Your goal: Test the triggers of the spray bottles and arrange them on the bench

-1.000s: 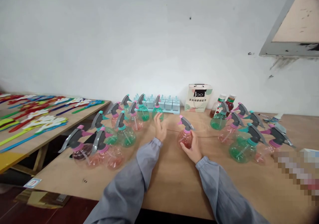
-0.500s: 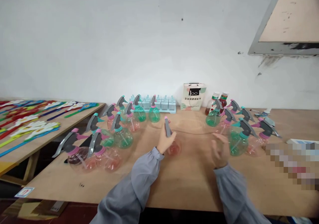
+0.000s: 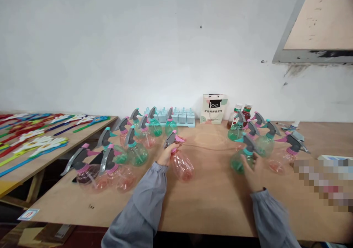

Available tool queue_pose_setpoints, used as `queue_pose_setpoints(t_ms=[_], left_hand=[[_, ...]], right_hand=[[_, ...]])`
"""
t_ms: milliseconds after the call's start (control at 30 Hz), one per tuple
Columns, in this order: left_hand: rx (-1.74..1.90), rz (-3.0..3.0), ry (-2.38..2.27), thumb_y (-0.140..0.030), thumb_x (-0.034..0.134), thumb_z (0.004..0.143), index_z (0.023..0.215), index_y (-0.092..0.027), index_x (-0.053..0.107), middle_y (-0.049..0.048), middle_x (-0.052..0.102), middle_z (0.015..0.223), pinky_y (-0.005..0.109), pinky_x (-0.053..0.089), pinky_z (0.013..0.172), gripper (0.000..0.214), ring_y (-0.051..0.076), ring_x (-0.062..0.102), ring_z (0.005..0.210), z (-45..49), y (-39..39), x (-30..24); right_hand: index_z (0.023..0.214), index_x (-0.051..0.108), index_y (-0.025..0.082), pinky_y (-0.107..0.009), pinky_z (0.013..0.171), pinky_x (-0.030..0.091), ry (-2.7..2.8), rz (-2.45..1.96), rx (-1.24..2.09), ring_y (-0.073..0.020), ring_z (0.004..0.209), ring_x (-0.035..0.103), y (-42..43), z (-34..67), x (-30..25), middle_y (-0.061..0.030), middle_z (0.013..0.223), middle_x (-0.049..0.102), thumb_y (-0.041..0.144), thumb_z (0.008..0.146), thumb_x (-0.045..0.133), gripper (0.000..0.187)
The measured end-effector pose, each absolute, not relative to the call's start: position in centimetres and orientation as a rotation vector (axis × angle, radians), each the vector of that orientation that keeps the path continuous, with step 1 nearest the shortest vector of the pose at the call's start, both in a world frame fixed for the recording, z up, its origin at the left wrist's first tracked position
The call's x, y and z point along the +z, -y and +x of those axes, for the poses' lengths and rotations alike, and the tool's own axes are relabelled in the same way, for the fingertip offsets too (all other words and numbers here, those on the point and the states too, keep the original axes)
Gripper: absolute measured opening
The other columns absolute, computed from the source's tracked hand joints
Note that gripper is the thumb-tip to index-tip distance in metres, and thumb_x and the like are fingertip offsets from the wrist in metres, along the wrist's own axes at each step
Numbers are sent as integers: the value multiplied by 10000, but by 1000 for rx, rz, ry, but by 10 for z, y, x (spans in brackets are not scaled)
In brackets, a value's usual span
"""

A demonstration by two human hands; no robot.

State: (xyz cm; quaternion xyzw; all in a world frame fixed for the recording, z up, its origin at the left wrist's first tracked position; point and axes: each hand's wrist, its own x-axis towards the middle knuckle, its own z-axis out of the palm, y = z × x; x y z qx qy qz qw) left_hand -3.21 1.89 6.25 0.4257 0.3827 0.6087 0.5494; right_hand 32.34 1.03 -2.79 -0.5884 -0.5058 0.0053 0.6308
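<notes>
My left hand (image 3: 166, 154) is closed around the grey and pink spray head of a clear pink spray bottle (image 3: 182, 167), whose body tilts down to the right. My right hand (image 3: 254, 171), slightly blurred, has its thumb and fingers around the right side of a green spray bottle (image 3: 236, 160) with a grey and turquoise head. Behind that bottle stand more spray bottles, among them a pale green one (image 3: 265, 145). A pink one (image 3: 280, 162) stands to the right of my right hand. Another group, including a green spray bottle (image 3: 137, 155), stands to the left of my left hand.
Against the wall are a paper bag (image 3: 211, 110), a light-blue tray of moulds (image 3: 190, 124) and two labelled bottles (image 3: 246, 112). Colourful flower-topped sticks (image 3: 41, 145) cover a second table at left. The wooden table's front edge (image 3: 215, 233) runs below my forearms.
My left hand has turned the pink spray bottle, so its head now leans left. My right hand has reached the green spray bottle, which has shifted left out of the right group.
</notes>
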Motion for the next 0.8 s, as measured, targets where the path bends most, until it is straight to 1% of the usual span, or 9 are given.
queue_pose_setpoints(t_ms=[100, 200, 367, 433, 467, 567, 633, 700, 800], left_hand=[[1396, 970, -901, -370, 786, 596, 1002, -165, 708, 112, 754, 1022, 193, 409, 529, 462, 261, 702, 1000, -32, -16, 65], [1320, 956, -905, -421, 793, 618, 997, -159, 714, 115, 759, 987, 174, 372, 491, 467, 255, 707, 994, -33, -15, 64], [1326, 974, -844, -478, 781, 639, 896, -147, 718, 111, 762, 935, 195, 444, 548, 423, 222, 717, 916, -36, -16, 60], [1357, 970, -854, -471, 808, 604, 835, -141, 710, 97, 758, 868, 191, 452, 551, 414, 196, 714, 848, -34, -16, 60], [1377, 951, -875, -469, 823, 583, 791, -141, 699, 83, 748, 809, 185, 440, 526, 408, 180, 708, 793, -33, -16, 60], [1412, 860, -936, -504, 821, 564, 655, -151, 628, 27, 663, 602, 177, 343, 403, 413, 132, 640, 579, -29, -15, 61], [1389, 855, -934, -521, 795, 594, 622, -156, 598, 8, 615, 543, 178, 280, 356, 416, 116, 593, 501, -27, -13, 62], [1342, 920, -898, -497, 793, 609, 652, -150, 618, 25, 636, 574, 176, 259, 344, 392, 128, 613, 527, -27, -11, 63], [1284, 982, -871, -451, 811, 596, 763, -139, 673, 75, 713, 712, 173, 278, 354, 380, 178, 682, 655, -26, -10, 64]], right_hand=[[1159, 561, 179, -486, 940, 460, 1344, -1243, 87, -270, 1042, 576, -12, 274, -33, -114, 1099, 610, 581, 830, 626, 524], [1177, 555, 186, -490, 968, 441, 1401, -1186, 143, -270, 1068, 562, -25, 237, -31, -114, 1108, 607, 573, 856, 597, 505], [1228, 536, 193, -498, 1014, 406, 1411, -1113, 242, -275, 1127, 534, -54, 198, -29, -121, 1178, 604, 584, 858, 578, 540], [1236, 534, 197, -500, 1035, 392, 1389, -1100, 273, -274, 1148, 528, -61, 188, -30, -122, 1211, 600, 579, 857, 578, 540], [1240, 532, 198, -499, 1047, 385, 1377, -1096, 288, -273, 1161, 526, -63, 184, -31, -121, 1223, 598, 576, 857, 579, 540], [1251, 529, 197, -495, 1074, 367, 1344, -1089, 344, -272, 1194, 517, -64, 176, -33, -118, 1234, 595, 568, 852, 590, 549], [1254, 533, 192, -494, 1080, 364, 1330, -1090, 375, -274, 1203, 514, -63, 175, -34, -118, 1229, 596, 565, 848, 599, 556], [1256, 537, 188, -494, 1084, 363, 1323, -1095, 387, -276, 1208, 510, -62, 175, -34, -120, 1229, 596, 562, 845, 607, 560], [1271, 534, 194, -495, 1096, 356, 1322, -1095, 403, -275, 1226, 502, -62, 177, -34, -120, 1253, 589, 559, 848, 608, 563]])
